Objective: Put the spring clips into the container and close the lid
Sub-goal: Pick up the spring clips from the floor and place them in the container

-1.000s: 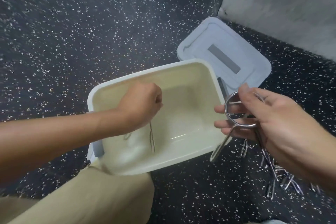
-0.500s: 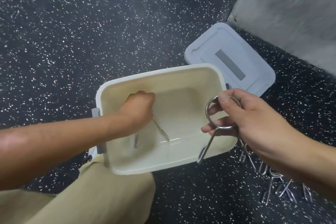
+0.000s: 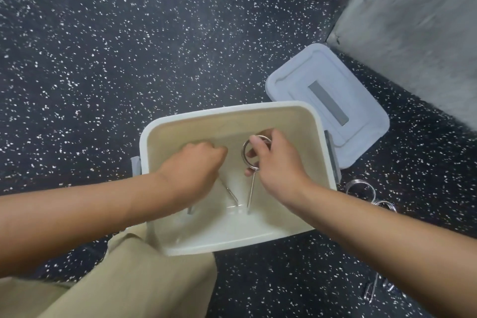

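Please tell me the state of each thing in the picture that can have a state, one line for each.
container: open, lid off.
lid: off, lying on the floor behind the container.
left hand: closed on a spring clip, inside the container.
right hand: holding a ring-shaped spring clip over the container.
loose spring clips: on the floor, outside the container.

There were no words, numbers or signs to read anywhere. The lid (image 3: 327, 100) had a plain grey strip on top, and it had no writing on it. The container (image 3: 320, 137) was plain too, with no label or brand name.
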Demonstrator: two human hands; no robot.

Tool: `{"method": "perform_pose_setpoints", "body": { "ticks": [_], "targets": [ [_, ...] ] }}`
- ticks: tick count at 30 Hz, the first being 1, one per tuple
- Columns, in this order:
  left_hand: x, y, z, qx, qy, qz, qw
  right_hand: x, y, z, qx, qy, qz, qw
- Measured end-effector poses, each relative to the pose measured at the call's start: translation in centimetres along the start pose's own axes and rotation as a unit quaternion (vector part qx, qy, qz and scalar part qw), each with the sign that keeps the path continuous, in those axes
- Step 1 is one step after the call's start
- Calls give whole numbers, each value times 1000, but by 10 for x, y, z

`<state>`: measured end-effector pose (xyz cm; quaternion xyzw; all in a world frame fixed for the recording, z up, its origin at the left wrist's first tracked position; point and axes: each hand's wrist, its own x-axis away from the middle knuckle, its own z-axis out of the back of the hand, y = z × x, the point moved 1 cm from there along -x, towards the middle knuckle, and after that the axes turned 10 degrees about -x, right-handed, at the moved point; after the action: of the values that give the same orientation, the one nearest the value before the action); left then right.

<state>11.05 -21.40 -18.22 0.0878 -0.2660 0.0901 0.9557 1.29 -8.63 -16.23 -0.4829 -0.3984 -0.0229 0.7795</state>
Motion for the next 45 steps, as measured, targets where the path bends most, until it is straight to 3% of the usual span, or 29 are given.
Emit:
{"method": "perform_pose_setpoints", "body": {
  "ticks": [6, 11, 14, 18, 20, 23, 32, 38, 45],
  "targets": [
    [48, -12, 28, 83, 119, -27, 989, -30, 29, -7, 121, 21, 21, 992],
    [62, -18, 42, 107, 142, -12, 984, -44, 38, -9, 195, 23, 58, 979],
    [59, -20, 43, 101, 141, -4, 985, -44, 39, -8, 313, 9, 111, 943],
    [58, -21, 44, 98, 136, -11, 986, -43, 36, -7, 484, 15, 152, 862],
    [59, -21, 45, 95, 136, -12, 986, -42, 35, -8, 523, 13, 180, 833],
    [59, -20, 46, 91, 136, -8, 987, -41, 37, -8, 534, 18, 216, 818],
    [51, -17, 53, 91, 154, -25, 984, -39, 42, -2, 519, 30, 214, 827],
    [41, -1, 64, 95, 150, -33, 983, -8, 16, 24, 396, -1, 218, 892],
    [23, 39, 81, 98, 180, -83, 975, 60, -12, 91, 303, -52, 224, 925]
  ]
}}
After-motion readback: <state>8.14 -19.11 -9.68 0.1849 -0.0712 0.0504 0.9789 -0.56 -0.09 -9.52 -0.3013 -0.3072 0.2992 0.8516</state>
